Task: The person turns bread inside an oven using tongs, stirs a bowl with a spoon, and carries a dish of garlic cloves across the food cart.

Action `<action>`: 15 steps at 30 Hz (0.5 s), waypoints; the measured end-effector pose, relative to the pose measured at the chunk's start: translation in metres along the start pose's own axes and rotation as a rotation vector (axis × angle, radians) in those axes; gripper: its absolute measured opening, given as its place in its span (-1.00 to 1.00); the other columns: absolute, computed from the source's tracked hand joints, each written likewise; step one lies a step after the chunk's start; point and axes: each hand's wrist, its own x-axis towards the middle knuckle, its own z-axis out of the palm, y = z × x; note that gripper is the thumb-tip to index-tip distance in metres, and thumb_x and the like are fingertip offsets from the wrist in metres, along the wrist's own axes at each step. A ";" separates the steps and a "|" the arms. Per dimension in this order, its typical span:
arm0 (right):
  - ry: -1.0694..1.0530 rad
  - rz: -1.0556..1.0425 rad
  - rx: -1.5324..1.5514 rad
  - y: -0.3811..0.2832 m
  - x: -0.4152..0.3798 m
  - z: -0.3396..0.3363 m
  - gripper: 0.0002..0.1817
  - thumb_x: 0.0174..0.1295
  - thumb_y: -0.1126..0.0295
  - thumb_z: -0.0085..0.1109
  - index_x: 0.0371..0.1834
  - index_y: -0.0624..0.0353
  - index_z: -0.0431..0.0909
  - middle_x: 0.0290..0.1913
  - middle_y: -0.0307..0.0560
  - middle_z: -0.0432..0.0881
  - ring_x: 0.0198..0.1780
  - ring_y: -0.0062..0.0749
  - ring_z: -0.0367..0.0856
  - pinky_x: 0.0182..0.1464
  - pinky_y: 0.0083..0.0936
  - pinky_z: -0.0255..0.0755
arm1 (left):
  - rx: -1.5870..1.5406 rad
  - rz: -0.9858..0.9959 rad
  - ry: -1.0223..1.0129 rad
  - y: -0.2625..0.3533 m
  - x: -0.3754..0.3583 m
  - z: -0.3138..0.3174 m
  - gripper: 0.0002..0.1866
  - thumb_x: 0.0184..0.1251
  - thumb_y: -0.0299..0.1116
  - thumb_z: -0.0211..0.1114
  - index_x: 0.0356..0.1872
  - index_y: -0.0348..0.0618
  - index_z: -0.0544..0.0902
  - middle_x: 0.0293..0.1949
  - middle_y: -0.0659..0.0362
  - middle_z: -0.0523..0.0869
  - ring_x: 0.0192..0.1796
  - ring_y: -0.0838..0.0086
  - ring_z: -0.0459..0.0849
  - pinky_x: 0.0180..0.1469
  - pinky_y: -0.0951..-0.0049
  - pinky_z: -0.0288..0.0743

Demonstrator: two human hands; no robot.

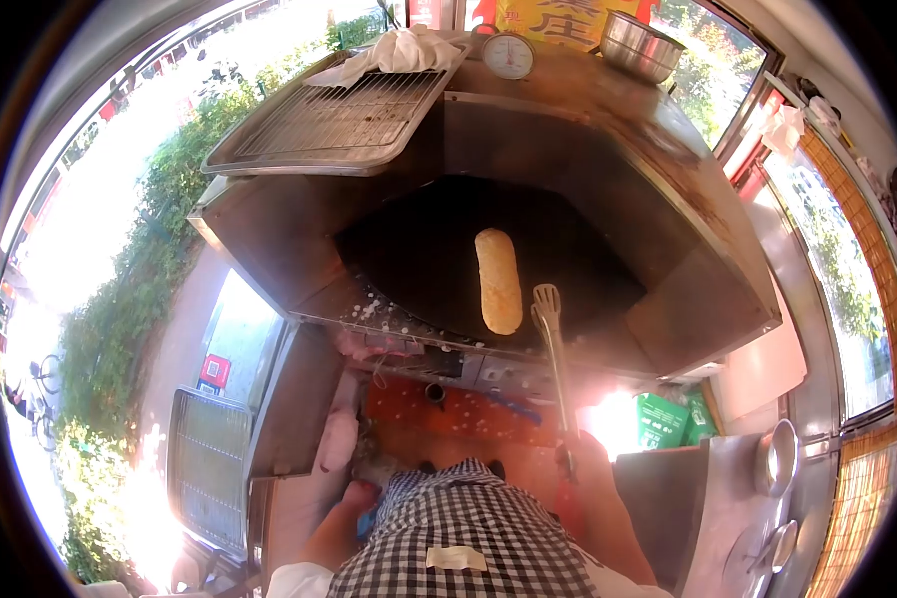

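Observation:
A long, golden flatbread (pixel 499 284) lies on the dark round griddle (pixel 419 239), pointing away from me. Long metal tongs (pixel 554 354) with a slotted end reach over the griddle's front edge, their tip just right of the bread. My right hand (pixel 570 460) is closed around the near end of the tongs, washed out by glare. Down at my left side, by the checked apron (pixel 458 523), my left hand (pixel 362 494) is curled beside a bit of blue material (pixel 367 524). What its fingers hold is hidden.
Metal walls surround the griddle. Above them are a rack tray (pixel 339 120) with a white cloth (pixel 399 55), a dial gauge (pixel 508 56) and a steel bowl (pixel 642 47). Another rack (pixel 209 468) stands low left. White bits dot the griddle's front ledge (pixel 399 314).

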 end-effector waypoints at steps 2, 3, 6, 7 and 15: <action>-0.001 0.005 0.003 0.000 -0.002 -0.003 -0.74 0.31 0.20 0.13 -0.20 0.18 0.52 -0.54 -0.23 0.50 -0.67 -0.62 0.36 -0.65 -0.66 0.19 | 0.000 0.008 -0.013 0.007 0.001 0.001 -0.75 0.13 -0.26 0.28 -0.59 -0.24 0.61 -0.65 0.13 0.62 -0.63 0.43 0.58 -0.53 0.37 0.47; -0.004 -0.003 0.002 0.000 -0.004 -0.003 -0.75 0.32 0.20 0.13 -0.22 0.18 0.52 -0.54 -0.23 0.50 -0.67 -0.62 0.35 -0.65 -0.66 0.19 | -0.014 0.008 -0.020 0.011 0.002 0.002 -0.75 0.13 -0.26 0.28 -0.58 -0.24 0.61 -0.65 0.13 0.62 -0.62 0.43 0.58 -0.53 0.37 0.47; -0.047 -0.026 -0.068 -0.004 -0.008 -0.009 -0.76 0.33 0.21 0.10 -0.31 0.18 0.50 -0.55 -0.24 0.48 -0.67 -0.63 0.35 -0.64 -0.66 0.18 | -0.049 0.004 -0.025 0.024 -0.002 0.003 -0.75 0.15 -0.25 0.29 -0.56 -0.23 0.61 -0.65 0.14 0.62 -0.62 0.45 0.58 -0.54 0.38 0.46; -0.066 -0.032 -0.102 -0.005 -0.009 -0.011 -0.76 0.33 0.22 0.09 -0.34 0.17 0.49 -0.56 -0.25 0.47 -0.67 -0.63 0.35 -0.64 -0.66 0.18 | -0.058 0.002 -0.024 0.031 -0.007 0.003 -0.75 0.15 -0.25 0.29 -0.55 -0.23 0.62 -0.64 0.14 0.63 -0.63 0.45 0.58 -0.54 0.38 0.46; -0.075 -0.023 -0.155 -0.012 -0.010 -0.013 -0.73 0.34 0.21 0.07 -0.42 0.16 0.46 -0.58 -0.25 0.45 -0.67 -0.62 0.34 -0.64 -0.65 0.19 | 0.064 0.024 -0.016 0.042 -0.016 0.006 -0.76 0.13 -0.23 0.29 -0.52 -0.23 0.62 -0.61 0.13 0.65 -0.63 0.45 0.58 -0.57 0.40 0.47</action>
